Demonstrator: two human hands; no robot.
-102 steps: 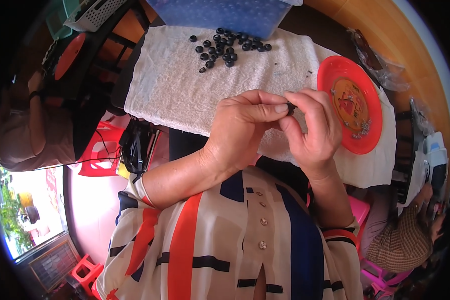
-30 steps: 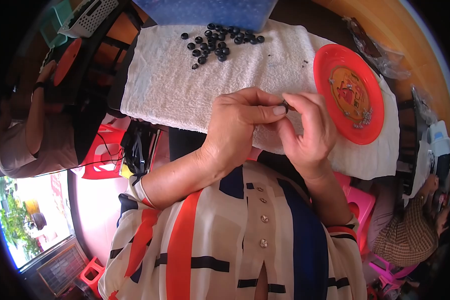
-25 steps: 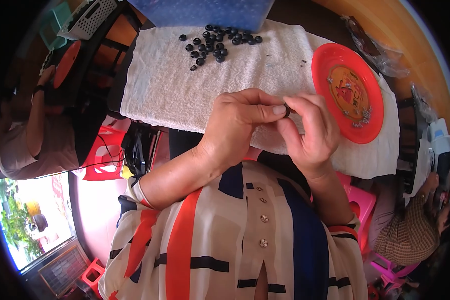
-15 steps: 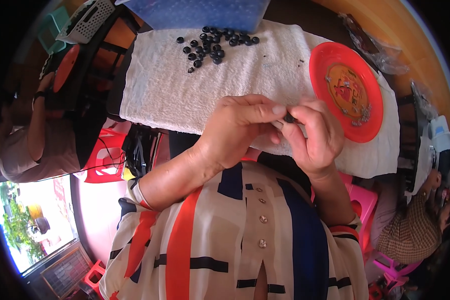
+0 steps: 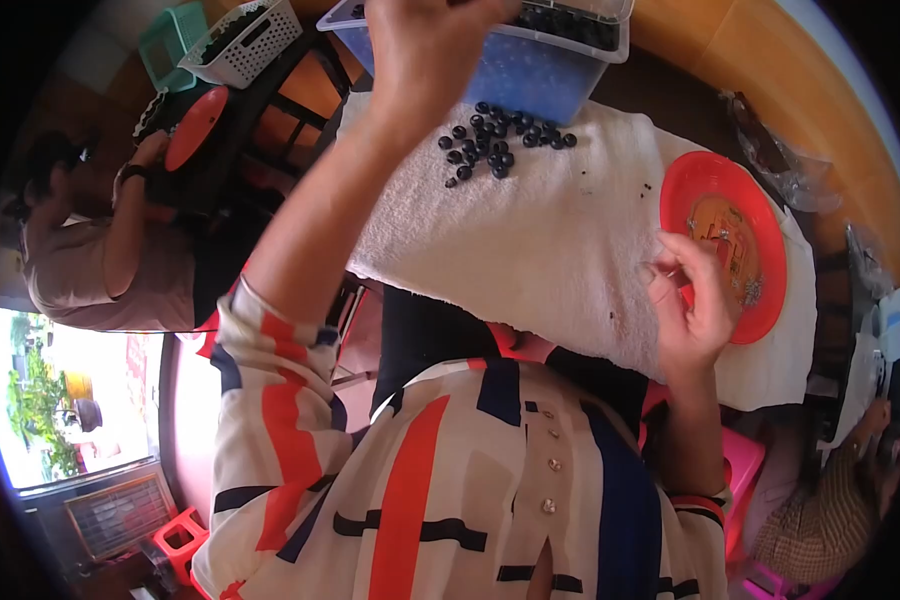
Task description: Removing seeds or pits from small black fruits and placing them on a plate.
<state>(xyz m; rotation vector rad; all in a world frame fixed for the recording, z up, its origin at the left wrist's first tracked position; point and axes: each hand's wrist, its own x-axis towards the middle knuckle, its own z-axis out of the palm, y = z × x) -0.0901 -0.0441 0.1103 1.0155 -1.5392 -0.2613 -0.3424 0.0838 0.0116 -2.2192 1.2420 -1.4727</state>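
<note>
Raised at the top edge, my left hand (image 5: 420, 55) is over a translucent blue plastic box (image 5: 540, 80) with dark round pieces inside. Its fingers are partly cut off by the frame, so their grip is unclear. Beside the red plate (image 5: 678, 185), my right hand (image 5: 698, 305) has thumb and fingertips pinched together; whatever they hold is too small to make out. Small silvery pieces (image 5: 752, 292) lie on the plate. A loose group of shiny black bead-like balls (image 5: 490, 145) rests on the white towel (image 5: 530, 250) in front of the box.
Far left, another person (image 5: 110, 240) sits at a dark table with a red plate (image 5: 196, 128), a white perforated basket (image 5: 245, 50) and a teal basket (image 5: 170, 45). Another person (image 5: 820, 530) is at lower right. A clear plastic bag (image 5: 790, 170) lies beyond my plate.
My hands, together over the towel before, are now apart. The left has gone up to the box; the right has moved toward the plate. The whole view has shifted, showing more of the box.
</note>
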